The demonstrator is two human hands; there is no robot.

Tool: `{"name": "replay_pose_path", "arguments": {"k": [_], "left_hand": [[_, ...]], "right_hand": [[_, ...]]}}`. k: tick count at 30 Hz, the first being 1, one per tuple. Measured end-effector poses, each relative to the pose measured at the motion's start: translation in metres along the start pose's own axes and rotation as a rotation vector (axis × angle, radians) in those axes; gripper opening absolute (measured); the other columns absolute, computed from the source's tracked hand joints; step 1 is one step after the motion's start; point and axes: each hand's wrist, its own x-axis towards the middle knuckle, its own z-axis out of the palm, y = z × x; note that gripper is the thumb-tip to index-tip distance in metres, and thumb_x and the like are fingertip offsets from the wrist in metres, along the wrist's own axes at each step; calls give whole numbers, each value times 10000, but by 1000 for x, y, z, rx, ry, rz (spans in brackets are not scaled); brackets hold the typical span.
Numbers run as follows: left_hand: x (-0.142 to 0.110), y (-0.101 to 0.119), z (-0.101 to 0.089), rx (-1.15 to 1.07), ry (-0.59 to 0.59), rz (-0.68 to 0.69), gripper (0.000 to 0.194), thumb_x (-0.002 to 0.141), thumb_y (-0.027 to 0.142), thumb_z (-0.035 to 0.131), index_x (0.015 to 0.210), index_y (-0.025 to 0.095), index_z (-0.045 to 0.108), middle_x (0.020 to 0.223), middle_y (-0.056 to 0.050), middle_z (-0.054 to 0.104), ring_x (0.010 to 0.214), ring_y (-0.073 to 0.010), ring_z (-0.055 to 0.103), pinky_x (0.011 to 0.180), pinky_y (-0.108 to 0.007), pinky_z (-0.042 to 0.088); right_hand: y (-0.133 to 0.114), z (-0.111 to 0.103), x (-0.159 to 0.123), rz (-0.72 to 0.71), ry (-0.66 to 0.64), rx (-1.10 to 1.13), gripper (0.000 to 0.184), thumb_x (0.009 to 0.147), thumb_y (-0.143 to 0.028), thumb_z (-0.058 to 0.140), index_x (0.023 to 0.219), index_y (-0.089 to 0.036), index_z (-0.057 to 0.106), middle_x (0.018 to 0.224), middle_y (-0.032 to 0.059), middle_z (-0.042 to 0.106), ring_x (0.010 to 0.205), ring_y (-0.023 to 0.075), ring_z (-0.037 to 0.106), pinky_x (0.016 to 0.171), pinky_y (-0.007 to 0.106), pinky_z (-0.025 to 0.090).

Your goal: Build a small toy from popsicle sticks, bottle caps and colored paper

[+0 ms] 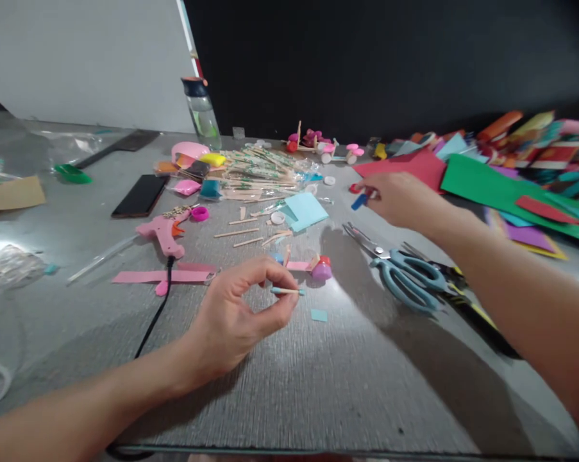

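My left hand (251, 308) is closed in a pinch above the near middle of the table. Between its thumb and forefinger is a short wooden stick (285, 291) with light-blue ends. Farther right, my right hand (390, 199) has its fingers curled at a small blue piece (359, 201), which appears pinched in the fingertips. A small red round piece (354, 188) shows just beside those fingers. Behind my left hand lies a small pink paper assembly (299, 265) with a purple-and-red lump (322, 267) at its right end. A light-blue paper rectangle (319, 315) lies nearby.
Blue-handled scissors (407, 273) lie under my right forearm. A pink glue gun (161, 231) with a black cord is at left, near a phone (140, 196). Wrapped sticks (260, 170), folded light-blue paper (304, 212), a bottle (202, 115) and green sheets (495, 189) stand farther back.
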Motion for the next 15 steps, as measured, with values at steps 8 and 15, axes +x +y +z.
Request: {"name": "replay_pose_path", "arguments": {"k": [8,15], "left_hand": [[3,-5,-4,-8,19,8,83,881,156,644,827,217,655,811,19,662,806,-141,606,792,-298,479],[1,-6,-2,-5,-7,-8,78,894,190,646,824,218,665,809,14,678,805,-147,614,785,-297,480]], "right_hand": [[-11,-1,11,17,154,53,248,947,-196,548,953,-113,781,982,183,780,881,273,678,744,377,431],[-7,-3,-12,87,-21,256,173,880,-230,715,1022,-187,806,970,94,806,888,273,741,834,411,555]]}}
